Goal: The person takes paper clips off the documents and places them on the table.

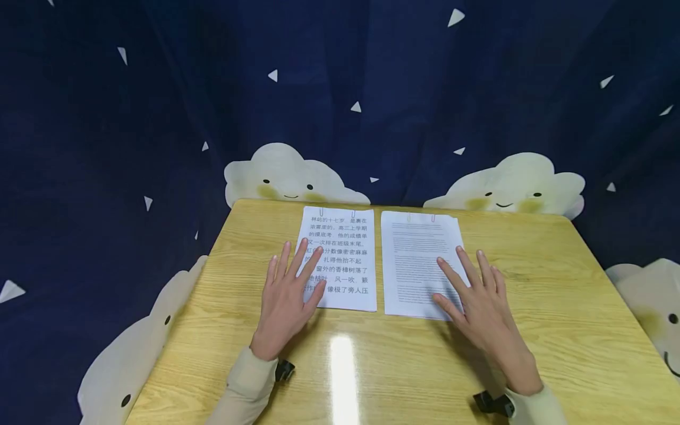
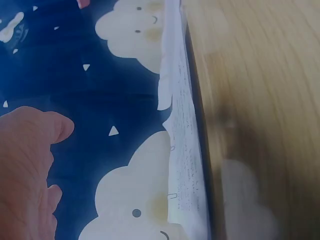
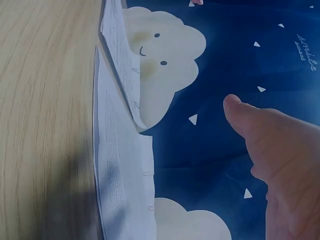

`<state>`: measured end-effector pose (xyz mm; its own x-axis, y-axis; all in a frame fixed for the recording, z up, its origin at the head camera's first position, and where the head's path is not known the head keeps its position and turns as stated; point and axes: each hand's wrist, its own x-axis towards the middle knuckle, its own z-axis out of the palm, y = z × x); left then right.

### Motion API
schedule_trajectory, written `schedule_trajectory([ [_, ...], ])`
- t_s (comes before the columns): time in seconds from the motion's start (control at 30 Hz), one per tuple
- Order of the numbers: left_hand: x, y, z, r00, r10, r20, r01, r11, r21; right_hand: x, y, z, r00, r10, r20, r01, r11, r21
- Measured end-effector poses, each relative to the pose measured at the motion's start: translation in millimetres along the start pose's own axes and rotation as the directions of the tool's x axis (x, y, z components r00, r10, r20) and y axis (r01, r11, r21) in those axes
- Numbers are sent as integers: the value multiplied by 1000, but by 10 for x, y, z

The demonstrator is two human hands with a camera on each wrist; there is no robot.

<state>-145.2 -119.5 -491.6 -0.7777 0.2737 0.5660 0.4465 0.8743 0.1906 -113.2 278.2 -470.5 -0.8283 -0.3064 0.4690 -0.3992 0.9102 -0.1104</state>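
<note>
left hand (image 1: 287,301): hung above the near left part of the large-print sheets (image 1: 345,262), apart from them, fingers spread
right hand (image 1: 482,310): hung right of the large-print sheets, above the small-print sheets (image 1: 416,265), fingers spread
large-print sheets: lay on the surface (image 1: 563,330), clips (image 1: 353,214) along their far edge
small-print sheets: lay just right of the large-print sheets
curtain (image 1: 319,112): hung beyond the large-print sheets

One worktop (image 1: 558,295); one left hand (image 1: 284,300) and one right hand (image 1: 484,313); two sleeves (image 1: 246,378); two black gadgets (image 1: 284,370); two paper piles (image 1: 344,260) near the far edge; four paper clips (image 1: 353,214), two on each pile; four clouds (image 1: 289,171), two past the far edge, one past each side edge.
</note>
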Motion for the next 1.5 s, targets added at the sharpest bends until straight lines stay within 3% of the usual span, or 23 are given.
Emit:
schedule_trajectory([
  [0.2,58,-37,37,999,-16,34,18,999,-38,59,30,28,1000,4,19,-5,999,46],
  [0.33,114,-65,72,998,-30,64,34,997,-68,160,52,89,998,7,56,-15,991,131],
  [0.47,190,-105,128,992,-51,115,66,989,-132,257,81,162,994,26,108,-54,964,259],
  [0.6,307,-210,204,976,-94,197,138,965,-223,386,91,263,988,29,149,-79,938,338],
  [0.7,419,-343,300,955,-134,265,224,911,-347,522,74,356,985,14,174,-79,923,377],
  [0.83,569,-559,513,920,-258,295,382,759,-527,729,26,524,986,-16,169,-56,908,416],
  [0.9,630,-662,615,903,-333,272,430,680,-594,835,-13,617,988,-28,153,-40,905,423],
  [0.97,679,-746,679,887,-391,246,453,629,-632,939,-48,714,991,-39,132,-21,902,430],
  [1.07,729,-858,745,867,-442,229,474,594,-650,1088,-106,849,992,-43,123,-17,894,448],
  [1.2,795,-989,824,847,-476,236,507,592,-626,1310,-168,999,991,-45,124,-17,888,460],
  [1.27,832,-1042,856,848,-477,230,504,592,-629,1433,-199,1062,990,-51,132,-14,892,452],
  [1.4,922,-1134,921,867,-463,184,460,602,-652,1694,-257,1191,987,-82,138,18,909,416],
  [1.5,993,-1186,973,867,-466,176,455,597,-661,1879,-298,1279,984,-110,139,47,919,392],
])
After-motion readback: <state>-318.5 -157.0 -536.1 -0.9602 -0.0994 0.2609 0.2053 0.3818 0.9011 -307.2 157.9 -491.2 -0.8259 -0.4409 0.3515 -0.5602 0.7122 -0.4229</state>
